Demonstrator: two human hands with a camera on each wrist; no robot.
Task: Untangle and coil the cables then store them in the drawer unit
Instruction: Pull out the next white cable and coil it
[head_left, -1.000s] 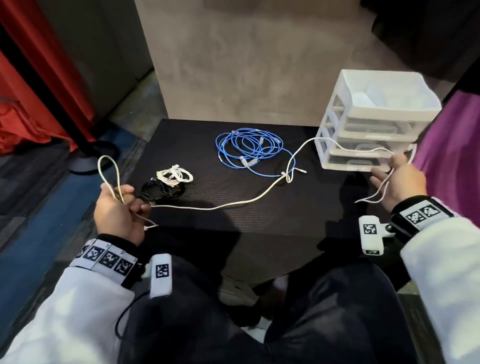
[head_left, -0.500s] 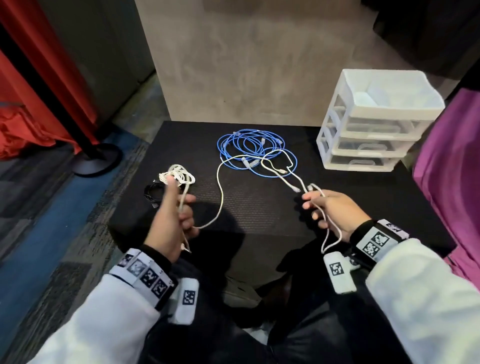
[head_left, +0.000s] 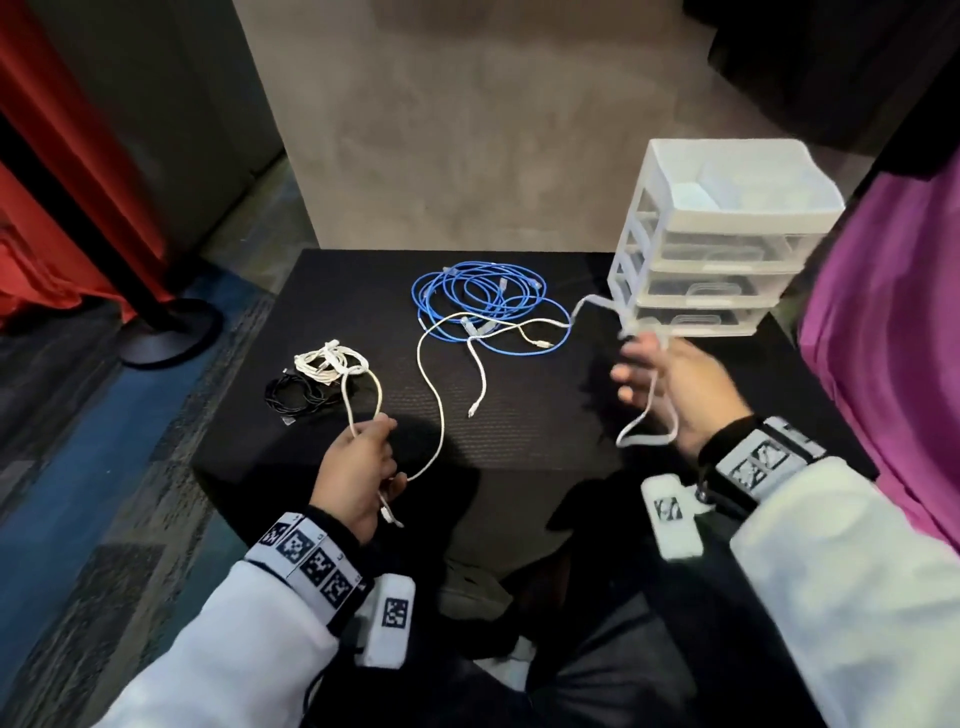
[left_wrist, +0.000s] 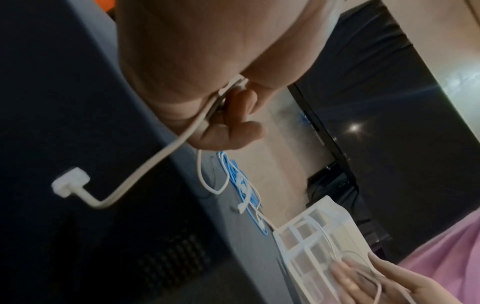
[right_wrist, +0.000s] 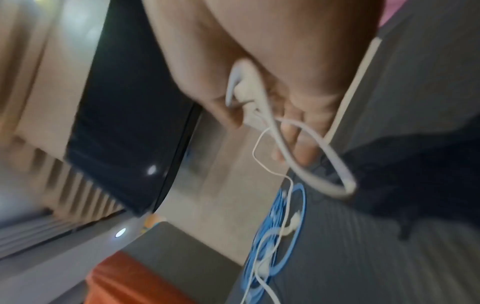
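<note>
- The left hand (head_left: 358, 470) is gripping a white cable (head_left: 439, 395), fingers (left_wrist: 241, 115) curled tight around it, a loop standing above the fist and the plug end dangling below.
- The right hand (head_left: 670, 387) is holding a further stretch of that cable, fingers clamped loosely on a hanging loop; blurred.
- Between the hands the cable is sagging over the black bench (head_left: 519, 431), crossing the blue cable (head_left: 483, 296).
- A white bundle (head_left: 324, 361) and a black bundle (head_left: 296, 395) are lying touching, near the left hand.
- The drawer unit (head_left: 722, 244) is standing at the bench's far right.
</note>
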